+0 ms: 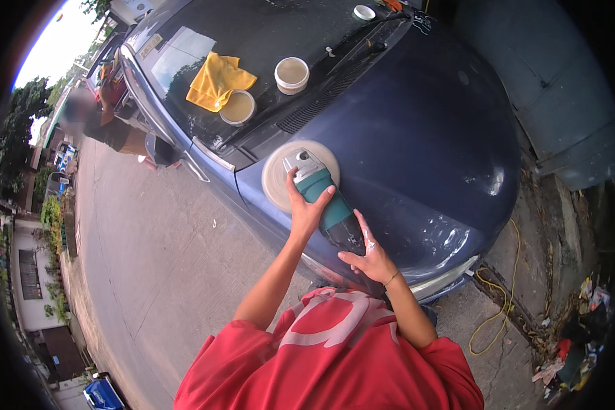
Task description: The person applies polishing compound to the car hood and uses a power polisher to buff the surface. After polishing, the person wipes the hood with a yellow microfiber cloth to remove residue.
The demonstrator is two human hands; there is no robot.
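Note:
A teal and black rotary polisher (329, 205) lies flat over the near corner of the blue car hood (420, 133), close to the windshield. Its round pale buffing pad (274, 174) rests on the paint; whether it spins I cannot tell. My left hand (309, 207) grips the polisher's front, fingers and thumb around the head behind the silver gear housing. Around the black rear handle is my right hand (371, 256), with white residue on its index finger.
On the windshield lie a yellow cloth (218, 79) and two open tubs of paste, one beside the cloth (238, 108) and another (291, 75). A white lid (364, 12) sits farther along. A yellow cord (507, 302) trails over the ground at right. Another person (107, 125) stands beside the car.

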